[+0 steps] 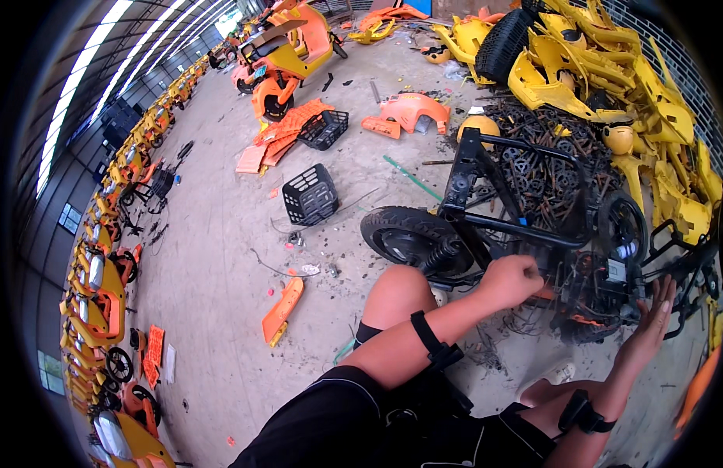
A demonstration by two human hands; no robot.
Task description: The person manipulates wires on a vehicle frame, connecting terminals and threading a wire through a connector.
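Note:
A stripped black scooter frame lies in front of me, its wheel with a black tyre toward the left. My left hand is curled closed beside the frame's lower bar; whatever its fingers grip, if anything, cannot be made out. Just right of it, tangled dark wires hang around a box with a pale label. My right hand is at the right end of this wiring, fingers stretched out and pointing up. Whether its palm touches the frame is hidden.
Behind the frame lies a heap of rusty crank parts, with yellow body panels piled beyond. Black baskets and orange panels are scattered on the concrete floor. Parked scooters line the left wall.

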